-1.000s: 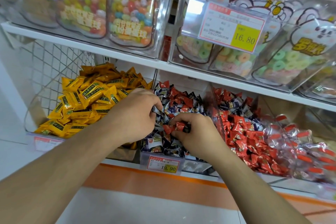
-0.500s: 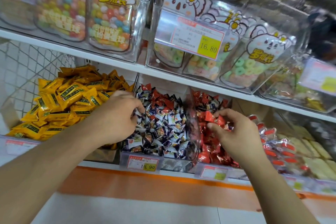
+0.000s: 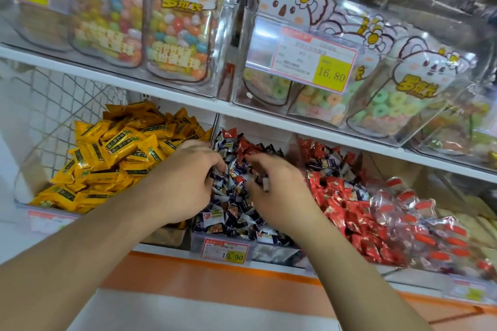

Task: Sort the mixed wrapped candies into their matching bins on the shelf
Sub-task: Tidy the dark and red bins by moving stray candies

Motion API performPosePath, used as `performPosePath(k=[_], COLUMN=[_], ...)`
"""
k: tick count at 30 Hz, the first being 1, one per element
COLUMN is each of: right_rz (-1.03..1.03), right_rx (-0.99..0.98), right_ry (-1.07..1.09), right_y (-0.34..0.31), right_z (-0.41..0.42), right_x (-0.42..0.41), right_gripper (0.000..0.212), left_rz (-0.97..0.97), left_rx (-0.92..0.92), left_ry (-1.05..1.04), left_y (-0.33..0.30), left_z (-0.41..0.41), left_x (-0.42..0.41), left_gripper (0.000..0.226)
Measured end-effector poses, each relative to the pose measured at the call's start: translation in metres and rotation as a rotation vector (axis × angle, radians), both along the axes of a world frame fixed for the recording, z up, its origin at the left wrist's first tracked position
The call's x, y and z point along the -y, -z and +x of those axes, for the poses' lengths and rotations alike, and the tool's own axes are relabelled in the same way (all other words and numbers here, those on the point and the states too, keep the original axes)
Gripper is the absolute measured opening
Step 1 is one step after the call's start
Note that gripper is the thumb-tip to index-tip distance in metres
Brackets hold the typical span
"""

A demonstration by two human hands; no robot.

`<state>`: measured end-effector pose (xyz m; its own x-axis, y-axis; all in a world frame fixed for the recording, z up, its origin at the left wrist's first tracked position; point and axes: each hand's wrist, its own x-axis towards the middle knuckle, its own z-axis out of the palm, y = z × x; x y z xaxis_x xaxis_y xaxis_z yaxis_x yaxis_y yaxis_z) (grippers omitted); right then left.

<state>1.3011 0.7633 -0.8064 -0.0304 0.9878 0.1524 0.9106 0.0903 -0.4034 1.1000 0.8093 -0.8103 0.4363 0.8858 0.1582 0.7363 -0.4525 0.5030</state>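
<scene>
Item: middle bin (image 3: 277, 251), lower shelf, heaped with blue-and-white candies (image 3: 236, 209); stray red candies (image 3: 246, 146) lie at its far end.
Left hand (image 3: 185, 183): fingers curled into the heap; pinching or not, cannot tell.
Right hand (image 3: 277, 185): curled over the heap, a small pale piece at its fingertips.
Red bin (image 3: 349, 204): just right.
Yellow packets (image 3: 115, 153): left.
Risk: raking may tip the overfull wrappers off the near edge, or bury the reds.
</scene>
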Motion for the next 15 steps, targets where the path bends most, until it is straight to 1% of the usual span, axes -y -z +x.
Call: performPosePath(k=[3, 6, 10, 12, 15], right_rz=[-0.056, -0.102, -0.146, -0.151, -0.134], right_rx=[0.029, 0.053, -0.024, -0.068, -0.13], right_ry=[-0.002, 0.072, 0.117, 0.124, 0.115], right_y=[0.022, 0.035, 0.043, 0.043, 0.04], right_z=[-0.008, -0.007, -0.005, -0.004, -0.002], right_x=[-0.029, -0.044, -0.048, -0.046, -0.038], right_gripper=[0.052, 0.044, 0.02, 0.016, 0.02], left_rz=[-0.003, -0.014, -0.002, -0.001, -0.005], left_rx=[-0.001, 0.006, 0.006, 0.006, 0.009], left_ry=[0.023, 0.023, 0.035, 0.037, 0.037], left_y=[0.0, 0.0, 0.0, -0.001, 0.0], left_z=[0.0, -0.001, -0.002, -0.002, -0.003], left_x=[0.0, -0.001, -0.002, -0.002, -0.002], left_gripper=[0.035, 0.033, 0.031, 0.031, 0.031])
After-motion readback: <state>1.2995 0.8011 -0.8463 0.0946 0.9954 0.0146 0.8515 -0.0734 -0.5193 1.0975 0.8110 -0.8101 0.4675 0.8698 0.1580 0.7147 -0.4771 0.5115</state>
